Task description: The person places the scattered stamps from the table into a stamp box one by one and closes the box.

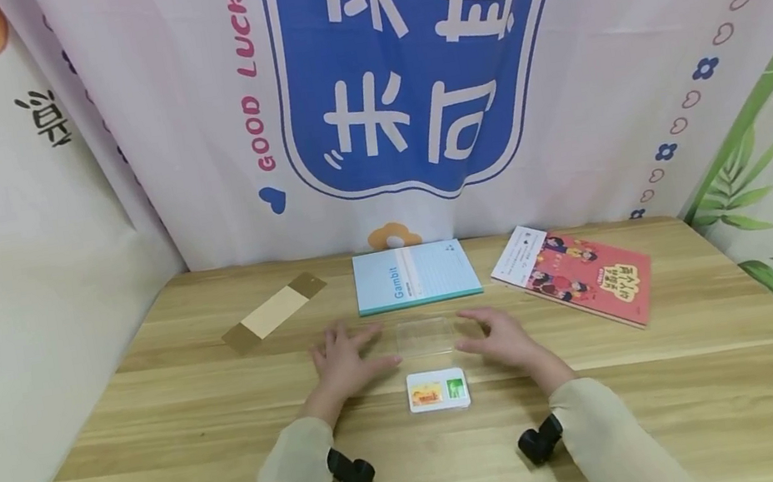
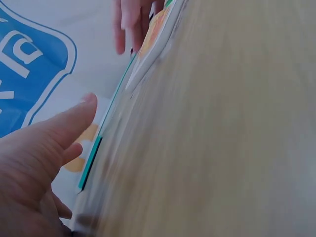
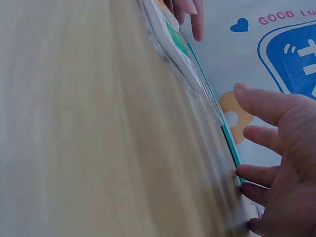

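Note:
A clear plastic case [image 1: 425, 338], see-through and rectangular, lies flat on the wooden table between the two hands. To its left is my left hand [image 1: 345, 363], fingers spread and thumb tip close to the case's side. My right hand [image 1: 501, 338] mirrors it on the right, thumb and forefinger pointing at the case. Whether either thumb touches the case I cannot tell. Just nearer to me lies a white card or small stack of cards [image 1: 437, 390] with an orange picture and a green patch. Both wrist views show relaxed fingers [image 2: 74, 121] with nothing held.
Behind the case lies a light blue notebook [image 1: 416, 274] marked Gambit. A red illustrated booklet [image 1: 589, 276] sits at the back right, and a tan and brown strip [image 1: 276, 312] at the back left. A printed curtain [image 1: 210, 134] hangs along the table's [image 1: 161, 445] far edge.

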`<state>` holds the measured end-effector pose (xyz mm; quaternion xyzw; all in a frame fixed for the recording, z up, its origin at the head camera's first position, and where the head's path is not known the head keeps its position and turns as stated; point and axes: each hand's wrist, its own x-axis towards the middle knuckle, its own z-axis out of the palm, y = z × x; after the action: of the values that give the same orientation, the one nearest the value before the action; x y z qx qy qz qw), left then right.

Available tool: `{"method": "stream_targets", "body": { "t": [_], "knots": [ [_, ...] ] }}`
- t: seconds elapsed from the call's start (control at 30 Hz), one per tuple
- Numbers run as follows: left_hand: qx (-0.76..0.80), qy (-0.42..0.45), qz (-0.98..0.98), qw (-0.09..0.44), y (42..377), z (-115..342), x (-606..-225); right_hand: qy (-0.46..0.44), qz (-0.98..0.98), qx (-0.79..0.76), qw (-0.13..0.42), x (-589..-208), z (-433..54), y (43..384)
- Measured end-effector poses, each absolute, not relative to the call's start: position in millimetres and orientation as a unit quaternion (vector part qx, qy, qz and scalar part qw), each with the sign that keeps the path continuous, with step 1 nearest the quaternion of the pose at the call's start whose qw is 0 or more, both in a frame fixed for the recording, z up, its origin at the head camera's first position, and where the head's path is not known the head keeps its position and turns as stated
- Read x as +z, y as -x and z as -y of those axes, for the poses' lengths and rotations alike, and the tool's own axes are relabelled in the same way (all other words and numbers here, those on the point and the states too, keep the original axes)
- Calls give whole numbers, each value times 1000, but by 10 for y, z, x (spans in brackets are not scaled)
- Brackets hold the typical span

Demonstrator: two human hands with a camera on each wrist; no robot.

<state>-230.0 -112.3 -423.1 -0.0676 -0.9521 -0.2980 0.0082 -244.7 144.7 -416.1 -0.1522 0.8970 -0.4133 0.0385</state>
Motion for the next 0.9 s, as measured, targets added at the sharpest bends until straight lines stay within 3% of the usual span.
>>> {"method": "stream_targets", "body": {
  "t": [0.4,0.9],
  "knots": [
    [-246,59,967,20,2316,961,-4286,144,-946,-291,5,-4316,-1359,2506],
    [-222,67,973,4,2312,984,-4298,148,-947,-285,1,-4293,-1290,2492]
  ]
}}
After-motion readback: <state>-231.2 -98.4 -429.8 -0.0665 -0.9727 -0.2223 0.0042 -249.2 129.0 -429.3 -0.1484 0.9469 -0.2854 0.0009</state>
